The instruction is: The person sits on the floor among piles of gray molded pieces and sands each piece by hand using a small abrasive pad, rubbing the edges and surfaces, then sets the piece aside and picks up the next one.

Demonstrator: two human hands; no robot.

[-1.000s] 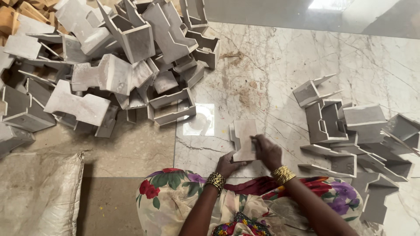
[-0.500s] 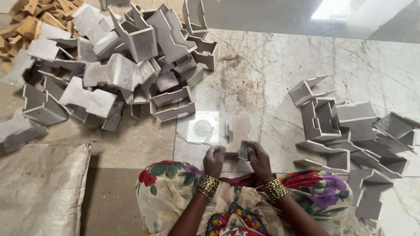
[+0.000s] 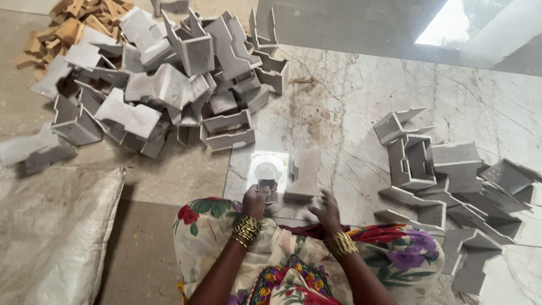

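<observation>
Head view shows me my left hand (image 3: 255,200) now pinching a small dark piece (image 3: 267,185); right hand (image 3: 326,210), grip loose and empty, has left the grey bracket (image 3: 304,174) on the floor (image 3: 350,113).

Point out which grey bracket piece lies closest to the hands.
The flat grey piece lying alone on the marble floor, between the left hand and right hand; the others sit in heaps farther off.

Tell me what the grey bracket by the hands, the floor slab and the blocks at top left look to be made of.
Bracket: matte pale grey with clean flat faces and square cut edges, probably painted or laminated board, though the look leaves it open. Floor slab: polished marble or marble-look tile, veined and reflecting a bright window. Blocks: raw wood offcuts, tan and unfinished.
</observation>
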